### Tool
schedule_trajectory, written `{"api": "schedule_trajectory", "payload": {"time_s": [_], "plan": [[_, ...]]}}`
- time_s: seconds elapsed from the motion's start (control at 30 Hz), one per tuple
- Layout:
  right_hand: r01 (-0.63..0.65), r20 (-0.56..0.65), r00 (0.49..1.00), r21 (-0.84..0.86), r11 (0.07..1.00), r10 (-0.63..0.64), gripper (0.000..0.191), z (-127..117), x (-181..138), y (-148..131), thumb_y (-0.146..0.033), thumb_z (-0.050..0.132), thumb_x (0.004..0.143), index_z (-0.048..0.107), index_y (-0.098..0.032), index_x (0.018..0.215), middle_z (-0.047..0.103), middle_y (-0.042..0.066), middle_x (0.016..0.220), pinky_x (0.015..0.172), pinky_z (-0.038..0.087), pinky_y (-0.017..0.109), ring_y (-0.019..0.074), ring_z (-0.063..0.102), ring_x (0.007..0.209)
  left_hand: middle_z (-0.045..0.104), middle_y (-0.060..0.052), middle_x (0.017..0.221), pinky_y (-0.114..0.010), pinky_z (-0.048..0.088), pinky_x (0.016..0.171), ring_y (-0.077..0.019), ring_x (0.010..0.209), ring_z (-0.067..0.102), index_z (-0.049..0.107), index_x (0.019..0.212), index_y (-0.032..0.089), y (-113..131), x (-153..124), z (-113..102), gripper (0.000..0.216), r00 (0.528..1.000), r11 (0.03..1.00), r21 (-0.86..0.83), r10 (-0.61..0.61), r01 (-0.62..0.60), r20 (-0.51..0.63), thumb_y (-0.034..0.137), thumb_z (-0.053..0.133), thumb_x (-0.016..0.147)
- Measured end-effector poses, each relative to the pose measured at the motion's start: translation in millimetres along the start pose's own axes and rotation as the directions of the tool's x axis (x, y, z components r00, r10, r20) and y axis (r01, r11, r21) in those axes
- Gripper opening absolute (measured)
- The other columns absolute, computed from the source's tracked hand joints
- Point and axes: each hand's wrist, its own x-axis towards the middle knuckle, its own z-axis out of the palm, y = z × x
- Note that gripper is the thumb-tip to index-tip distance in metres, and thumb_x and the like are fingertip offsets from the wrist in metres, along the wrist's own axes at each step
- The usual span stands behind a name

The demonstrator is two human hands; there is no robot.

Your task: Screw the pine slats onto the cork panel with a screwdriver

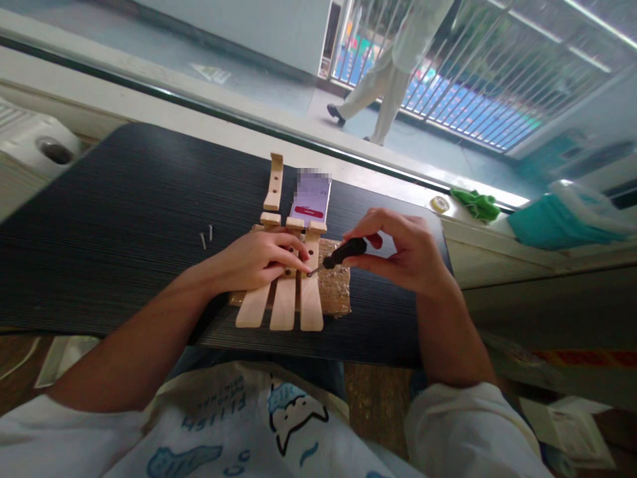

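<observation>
My left hand (pixel 256 260) presses down on a set of pale wooden slats (pixel 283 299) lying side by side on a piece of cork board (pixel 336 289); its fingertips pinch near a hole in the right slat. My right hand (pixel 403 252) is closed round a small screwdriver with a black handle (pixel 344 251), its tip touching the right slat beside my left fingertips. Another single wooden piece with holes (pixel 274 181) lies just beyond the slats.
A phone (pixel 311 198) lies flat behind the slats. Two loose screws (pixel 206 236) rest on the dark table (pixel 124 219) to the left. A green cloth (pixel 476 204) and a teal bag (pixel 552 222) sit on the ledge at right. A person walks outside the window.
</observation>
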Motion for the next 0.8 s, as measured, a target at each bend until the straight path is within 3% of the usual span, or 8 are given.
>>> {"api": "schedule_trajectory", "payload": {"time_s": [0.33,0.8], "plan": [[-0.018,-0.059,0.998,0.002,1.0,0.018,0.027,6.0,-0.9,2.1,-0.037,0.077,0.075,0.057,-0.019,0.08,0.054,-0.004,0.067,0.049,0.037,0.021,0.0053,0.042,0.055,0.07,-0.001,0.11,-0.028,0.048,0.09,-0.0152,0.1,0.065,0.075,0.102,0.026,-0.1,-0.4,0.3,0.036,1.0,1.0,-0.005,0.005,-0.005,-0.006,0.01,0.047,0.086],[-0.08,-0.11,0.991,-0.045,0.996,0.074,0.031,10.5,2.2,-0.2,-0.037,0.075,0.077,0.05,-0.021,0.068,0.049,-0.007,0.06,0.048,0.036,0.021,0.0057,0.042,0.053,0.073,0.0,0.107,-0.029,0.049,0.092,-0.0147,0.098,0.066,0.076,0.099,0.025,0.3,0.1,-0.4,0.037,0.999,1.0,-0.028,0.004,-0.005,-0.032,0.009,0.046,0.084]]}}
